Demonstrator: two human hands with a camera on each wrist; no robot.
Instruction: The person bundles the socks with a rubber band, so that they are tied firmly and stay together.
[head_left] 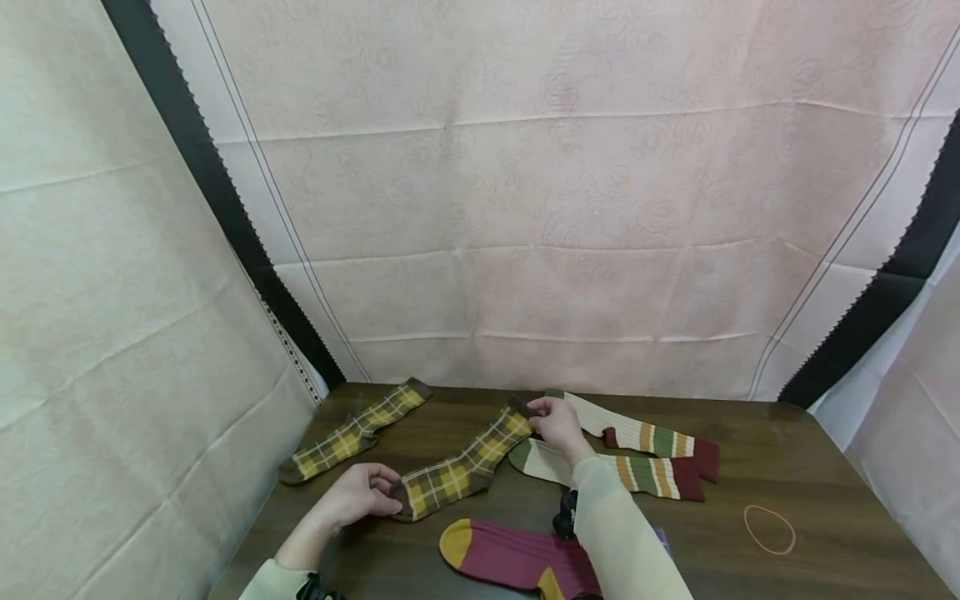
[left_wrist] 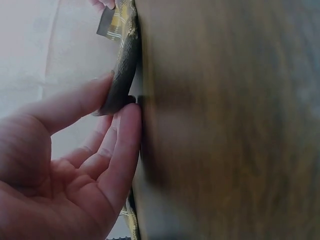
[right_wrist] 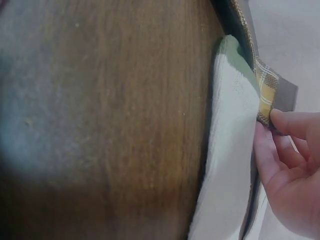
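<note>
A yellow and brown plaid sock point(head_left: 465, 471) stretches between both hands over the table. At its dark brown toe, my left hand point(head_left: 362, 493) pinches the fabric between thumb and fingers; the left wrist view shows the toe point(left_wrist: 122, 82) held close to the tabletop. My right hand point(head_left: 558, 425) grips the brown cuff at the far end, and in the right wrist view thumb and fingers pinch the cuff point(right_wrist: 285, 95). Its matching plaid sock point(head_left: 356, 433) lies flat at the back left. Beside my right hand lie two cream socks with striped legs, the nearer striped sock point(head_left: 648, 475) partly under my forearm.
A maroon sock point(head_left: 510, 550) with yellow toe and heel lies at the front, partly hidden by my right sleeve. A rubber band point(head_left: 770, 531) is on the right of the wooden table point(head_left: 720, 550). Pale fabric walls point(head_left: 562, 208) stand behind and at the sides.
</note>
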